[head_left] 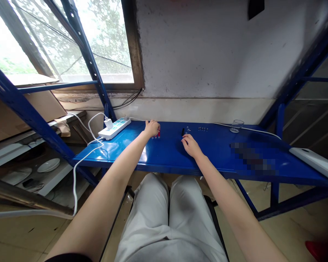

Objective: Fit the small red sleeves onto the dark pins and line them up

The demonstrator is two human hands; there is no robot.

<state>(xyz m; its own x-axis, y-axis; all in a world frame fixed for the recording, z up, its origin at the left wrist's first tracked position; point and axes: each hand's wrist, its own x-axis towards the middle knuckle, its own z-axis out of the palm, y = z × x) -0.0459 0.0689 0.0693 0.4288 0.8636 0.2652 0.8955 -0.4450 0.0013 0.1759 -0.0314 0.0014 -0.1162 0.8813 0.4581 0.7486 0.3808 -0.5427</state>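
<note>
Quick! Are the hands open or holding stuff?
Left hand: at the red pieces; grip can't be told.
Right hand: near the black piece; grip can't be told.

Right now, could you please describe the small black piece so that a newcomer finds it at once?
Start from the blue table, then find the person's right hand near its middle. Just beyond the fingertips is a small, narrow black piece. Its dark colour sets it apart from the pale, clear-looking bits just to its right.
</note>
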